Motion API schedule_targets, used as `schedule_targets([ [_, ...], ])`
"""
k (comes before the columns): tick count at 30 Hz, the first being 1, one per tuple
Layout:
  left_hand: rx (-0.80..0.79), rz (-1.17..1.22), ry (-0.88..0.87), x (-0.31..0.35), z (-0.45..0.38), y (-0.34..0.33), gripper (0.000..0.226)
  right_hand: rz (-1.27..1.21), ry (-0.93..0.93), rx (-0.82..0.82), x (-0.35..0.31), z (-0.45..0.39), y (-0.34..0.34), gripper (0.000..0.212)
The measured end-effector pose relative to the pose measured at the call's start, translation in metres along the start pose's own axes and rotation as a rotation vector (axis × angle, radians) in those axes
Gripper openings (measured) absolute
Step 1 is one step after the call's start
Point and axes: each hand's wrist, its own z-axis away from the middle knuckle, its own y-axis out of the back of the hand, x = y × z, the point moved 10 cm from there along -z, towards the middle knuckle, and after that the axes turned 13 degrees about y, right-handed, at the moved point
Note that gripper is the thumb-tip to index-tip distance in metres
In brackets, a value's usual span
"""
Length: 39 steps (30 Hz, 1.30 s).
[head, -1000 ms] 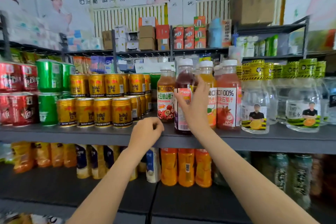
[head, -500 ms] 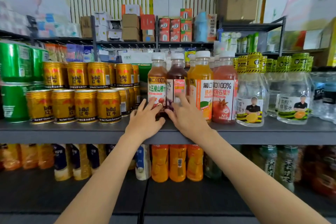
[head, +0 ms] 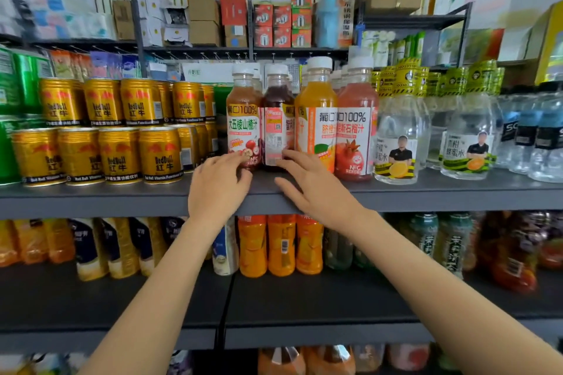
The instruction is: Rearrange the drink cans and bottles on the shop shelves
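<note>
While both hands work at the front edge of the shelf [head: 426, 192], the head view shows the juice row partly aligned. The left hand [head: 217, 189] rests on the shelf lip with fingers extended, fingertips touching the base of the hawthorn juice bottle [head: 243, 119]. The right hand [head: 313, 189] lies flat, fingers spread, fingertips against the base of the dark juice bottle [head: 277, 119]; neither hand grips anything. Both bottles stand upright, side by side, just left of the orange juice bottle [head: 316, 119] and the pomegranate juice bottle [head: 355, 125].

Judged status: the four front bottles form a row, but the dark bottle's label faces sideways and it sits slightly behind its neighbours, so facing and flushing remain. The gold cans [head: 118, 155] and water bottles [head: 396, 137] appear orderly; lower shelves are blurred and cannot be assessed.
</note>
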Motion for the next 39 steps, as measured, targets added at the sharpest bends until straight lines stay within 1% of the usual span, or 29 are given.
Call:
schedule_targets([
  [2, 0.169, 0.104, 0.067, 0.000, 0.022, 0.012, 0.028, 0.019, 0.014, 0.015, 0.008, 0.036, 0.021, 0.057],
  [4, 0.260, 0.192, 0.097, 0.013, 0.043, 0.014, 0.023, 0.057, -0.011, 0.021, 0.027, 0.078, 0.045, 0.057],
  [5, 0.285, 0.231, 0.071, 0.030, 0.053, 0.013, 0.022, 0.090, -0.031, 0.024, 0.040, 0.100, 0.059, 0.054],
  [7, 0.303, 0.284, -0.048, 0.081, 0.074, 0.004, 0.021, 0.165, -0.096, 0.017, 0.072, 0.151, 0.088, 0.048],
  [9, 0.275, 0.370, -0.156, 0.143, 0.103, -0.013, 0.022, 0.222, -0.202, -0.014, 0.111, 0.212, 0.118, 0.041],
  [12, 0.136, 0.535, -0.315, 0.248, 0.169, -0.059, 0.024, 0.240, -0.357, -0.046, 0.161, 0.318, 0.169, 0.041],
  [14, -0.019, 0.555, -0.437, 0.320, 0.227, -0.110, 0.024, 0.240, -0.445, -0.069, 0.187, 0.398, 0.205, 0.039],
  [15, -0.115, 0.548, -0.465, 0.352, 0.258, -0.140, 0.024, 0.232, -0.509, -0.086, 0.199, 0.442, 0.222, 0.036],
  [18, -0.408, 0.511, -0.425, 0.432, 0.339, -0.226, 0.015, 0.221, -0.700, -0.150, 0.231, 0.577, 0.271, 0.030],
  [19, -0.489, 0.491, -0.408, 0.454, 0.362, -0.249, 0.016, 0.223, -0.763, -0.191, 0.241, 0.618, 0.283, 0.030],
  [20, -0.558, 0.471, -0.396, 0.476, 0.383, -0.268, 0.016, 0.223, -0.818, -0.234, 0.250, 0.655, 0.293, 0.031],
  [22, -0.633, 0.449, -0.394, 0.517, 0.413, -0.293, 0.015, 0.220, -0.913, -0.302, 0.268, 0.718, 0.309, 0.036],
  [24, -0.653, 0.434, -0.406, 0.553, 0.433, -0.312, 0.016, 0.194, -0.982, -0.338, 0.284, 0.765, 0.315, 0.042],
  [27, -0.664, 0.390, -0.440, 0.599, 0.454, -0.337, 0.020, 0.127, -1.042, -0.300, 0.307, 0.810, 0.310, 0.042],
  [31, -0.602, 0.340, -0.497, 0.652, 0.461, -0.370, 0.030, -0.010, -1.120, -0.253, 0.344, 0.855, 0.276, 0.045],
  [36, -0.477, 0.312, -0.483, 0.712, 0.450, -0.419, 0.046, -0.203, -1.161, -0.258, 0.412, 0.893, 0.219, 0.070],
  [39, -0.452, 0.182, -0.455, 0.735, 0.456, -0.448, 0.054, -0.265, -1.167, -0.205, 0.454, 0.899, 0.207, 0.081],
])
